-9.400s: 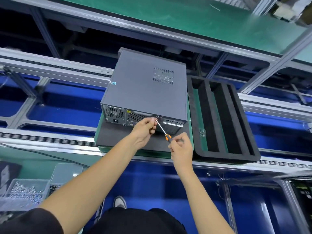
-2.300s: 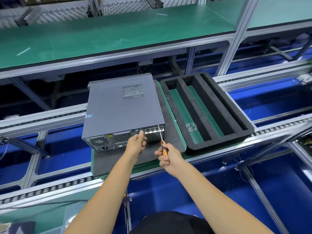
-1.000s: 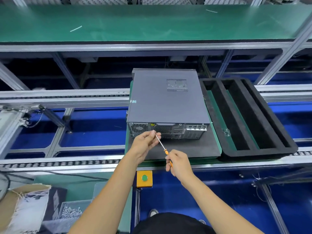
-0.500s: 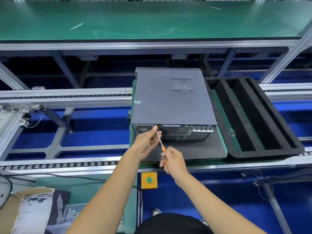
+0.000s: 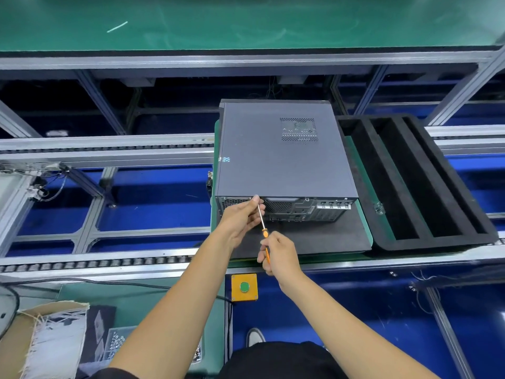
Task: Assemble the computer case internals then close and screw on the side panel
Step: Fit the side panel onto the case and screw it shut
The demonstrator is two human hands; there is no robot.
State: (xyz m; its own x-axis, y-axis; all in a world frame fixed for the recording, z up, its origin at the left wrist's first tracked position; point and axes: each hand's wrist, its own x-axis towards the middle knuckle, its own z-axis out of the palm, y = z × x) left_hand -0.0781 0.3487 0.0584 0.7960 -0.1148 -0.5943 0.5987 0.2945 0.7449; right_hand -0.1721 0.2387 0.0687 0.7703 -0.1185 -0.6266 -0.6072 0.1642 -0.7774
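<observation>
The right hand forms a closed grip around the orange handle of a slim metal-shafted screwdriver. The shaft runs up and slightly left from this grip to the upper rear edge of the dark grey metal computer case, where its tip meets the case. The tip itself is hidden by the fingers of the left hand.

The left hand sits just above and left of the right grip. Its thumb and forefinger pinch the upper shaft at the tip, beside the rear fan grille.

The case lies flat, side panel closed and facing up, directly ahead of both hands. It rests on a black foam pad on a green-edged pallet, carried by the roller conveyor line.

To the right of the grip, touching the pad's edge, lies a black foam tray with three long slots. Below the right grip, a yellow box with a green push button is fixed to the frame. Far below left sits a clear bin of small screws.
</observation>
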